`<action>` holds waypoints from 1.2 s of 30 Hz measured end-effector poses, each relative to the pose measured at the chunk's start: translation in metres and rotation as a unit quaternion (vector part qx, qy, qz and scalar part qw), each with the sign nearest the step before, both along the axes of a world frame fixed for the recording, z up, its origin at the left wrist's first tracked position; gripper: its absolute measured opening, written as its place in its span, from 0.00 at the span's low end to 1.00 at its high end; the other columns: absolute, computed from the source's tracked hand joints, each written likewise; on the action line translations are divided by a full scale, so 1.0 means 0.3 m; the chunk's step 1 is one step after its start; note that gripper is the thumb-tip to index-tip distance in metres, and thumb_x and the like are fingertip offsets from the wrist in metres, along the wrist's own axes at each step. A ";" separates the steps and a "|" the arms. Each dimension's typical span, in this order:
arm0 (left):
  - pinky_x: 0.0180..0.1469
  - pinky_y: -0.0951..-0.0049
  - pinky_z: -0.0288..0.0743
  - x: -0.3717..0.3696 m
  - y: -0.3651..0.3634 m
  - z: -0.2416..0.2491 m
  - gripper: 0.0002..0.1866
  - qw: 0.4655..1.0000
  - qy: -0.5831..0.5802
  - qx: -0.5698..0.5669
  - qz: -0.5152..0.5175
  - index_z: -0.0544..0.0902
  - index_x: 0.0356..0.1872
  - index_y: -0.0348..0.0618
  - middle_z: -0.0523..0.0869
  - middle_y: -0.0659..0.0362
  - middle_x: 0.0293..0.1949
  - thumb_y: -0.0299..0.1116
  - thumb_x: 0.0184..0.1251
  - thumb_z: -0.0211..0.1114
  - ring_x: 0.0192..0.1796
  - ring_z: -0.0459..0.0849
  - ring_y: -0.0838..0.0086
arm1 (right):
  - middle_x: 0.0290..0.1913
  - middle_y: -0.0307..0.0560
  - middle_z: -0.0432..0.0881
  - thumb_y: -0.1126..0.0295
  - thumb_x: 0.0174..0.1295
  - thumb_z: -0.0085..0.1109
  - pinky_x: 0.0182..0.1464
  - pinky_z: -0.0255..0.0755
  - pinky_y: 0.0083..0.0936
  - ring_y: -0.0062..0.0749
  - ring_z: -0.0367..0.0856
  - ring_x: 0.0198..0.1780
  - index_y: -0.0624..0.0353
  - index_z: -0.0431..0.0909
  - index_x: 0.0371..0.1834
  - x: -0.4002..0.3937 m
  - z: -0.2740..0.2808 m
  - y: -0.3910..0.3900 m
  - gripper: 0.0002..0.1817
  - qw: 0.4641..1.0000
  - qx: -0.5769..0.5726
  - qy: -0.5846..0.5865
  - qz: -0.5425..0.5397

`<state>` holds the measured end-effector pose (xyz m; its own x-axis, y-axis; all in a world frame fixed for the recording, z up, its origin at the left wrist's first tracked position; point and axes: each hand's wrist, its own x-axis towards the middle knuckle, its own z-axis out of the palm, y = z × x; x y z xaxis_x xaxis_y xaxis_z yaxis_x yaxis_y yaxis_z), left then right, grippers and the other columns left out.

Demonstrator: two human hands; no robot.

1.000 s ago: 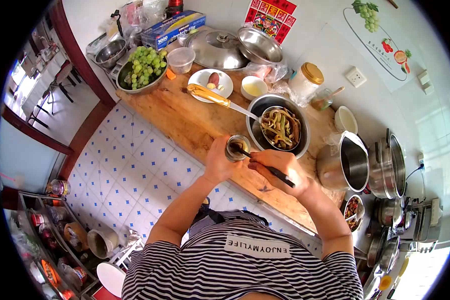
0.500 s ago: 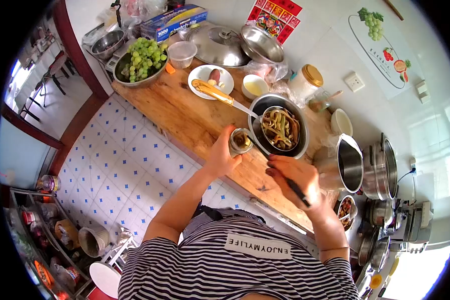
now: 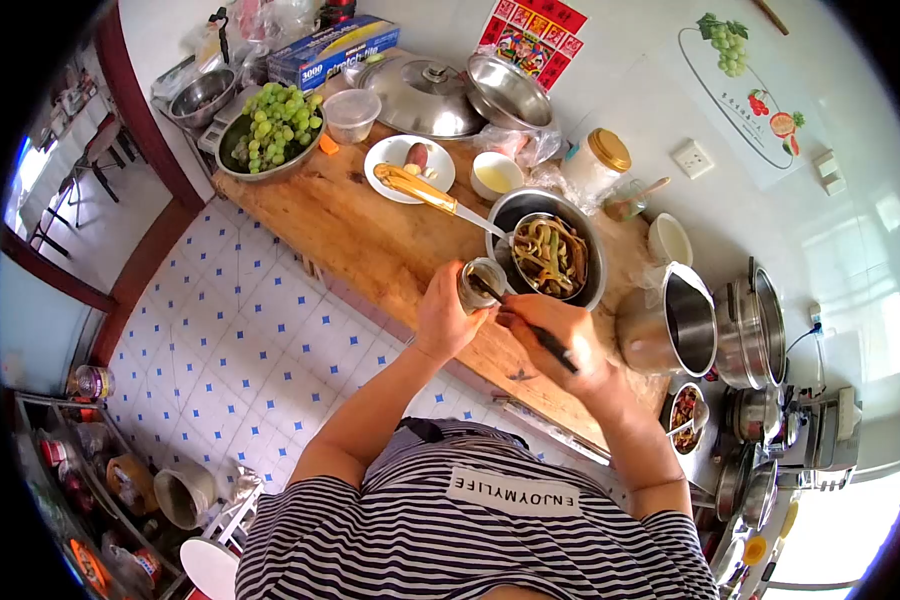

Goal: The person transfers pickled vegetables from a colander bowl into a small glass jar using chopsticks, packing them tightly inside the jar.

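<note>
My left hand [image 3: 444,312] is wrapped round a small glass jar [image 3: 481,284], held over the table's front edge. Closed round a dark-handled utensil [image 3: 553,347], my right hand [image 3: 560,335] is just right of the jar, and the utensil's tip is in the jar's mouth. Behind my right hand stands a steel bowl [image 3: 598,270] with a strainer of sliced brownish-green food [image 3: 550,256] in it. The strainer's yellow handle [image 3: 417,187] reaches left over a white plate [image 3: 381,158] with a reddish item and small pale pieces.
On the wooden table [image 3: 370,235] are a bowl of grapes [image 3: 280,127], a plastic tub [image 3: 352,114], a small white bowl [image 3: 497,175], a large lid [image 3: 420,93] and a gold-lidded jar [image 3: 596,160]. Steel pots [image 3: 670,322] stand at the right, beside a bowl of reddish food [image 3: 686,418].
My right hand has moved left toward the jar, and the utensil's tip now reaches into its mouth. The whole view has shifted slightly.
</note>
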<state>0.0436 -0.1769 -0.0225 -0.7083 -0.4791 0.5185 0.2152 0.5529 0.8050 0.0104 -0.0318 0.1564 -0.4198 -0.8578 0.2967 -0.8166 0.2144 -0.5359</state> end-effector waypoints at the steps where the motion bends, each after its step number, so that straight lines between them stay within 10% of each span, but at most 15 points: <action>1: 0.57 0.56 0.75 0.001 -0.005 0.005 0.45 1.000 -0.012 0.001 -0.008 0.66 0.63 0.36 0.77 0.43 0.55 0.30 0.41 0.82 0.57 0.78 0.45 | 0.40 0.59 0.85 0.81 0.61 0.64 0.38 0.79 0.32 0.48 0.87 0.37 0.69 0.81 0.44 -0.009 0.022 0.017 0.09 0.999 -0.039 -0.035 0.014; 11: 0.60 0.60 0.75 -0.021 -0.122 0.021 0.41 0.977 -0.086 0.092 -0.173 0.67 0.66 0.38 0.78 0.44 0.58 0.27 0.48 0.75 0.60 0.79 0.49 | 0.44 0.60 0.86 0.81 0.58 0.66 0.43 0.81 0.32 0.48 0.88 0.41 0.70 0.83 0.41 -0.039 -0.005 0.027 0.08 0.997 -0.073 0.010 0.013; 21: 0.58 0.56 0.76 0.000 -0.031 0.004 0.44 0.999 -0.039 -0.015 0.005 0.67 0.63 0.39 0.78 0.46 0.57 0.35 0.43 0.81 0.59 0.78 0.49 | 0.39 0.53 0.88 0.82 0.61 0.64 0.43 0.81 0.24 0.31 0.89 0.39 0.69 0.84 0.46 -0.039 0.080 0.019 0.10 0.996 0.002 -0.076 -0.049; 29: 0.60 0.56 0.74 -0.002 -0.055 0.038 0.44 0.997 -0.025 0.026 -0.073 0.64 0.67 0.35 0.77 0.42 0.59 0.29 0.46 0.78 0.60 0.77 0.45 | 0.43 0.61 0.86 0.84 0.57 0.66 0.47 0.82 0.32 0.50 0.88 0.43 0.70 0.82 0.41 0.007 0.023 -0.011 0.09 0.996 -0.013 0.084 0.032; 36: 0.56 0.56 0.76 -0.005 -0.051 0.020 0.40 0.997 -0.013 0.027 -0.077 0.66 0.64 0.37 0.79 0.43 0.55 0.28 0.47 0.77 0.56 0.79 0.46 | 0.38 0.58 0.86 0.82 0.60 0.65 0.41 0.80 0.31 0.47 0.88 0.39 0.70 0.82 0.42 -0.038 -0.011 -0.073 0.08 0.999 0.030 0.015 0.029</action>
<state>0.0422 -0.1921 -0.0166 -0.7879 -0.3915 0.4753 0.2726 0.4704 0.8393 -0.0011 -0.0535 0.1532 -0.3611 -0.8967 0.2558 -0.8443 0.1979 -0.4980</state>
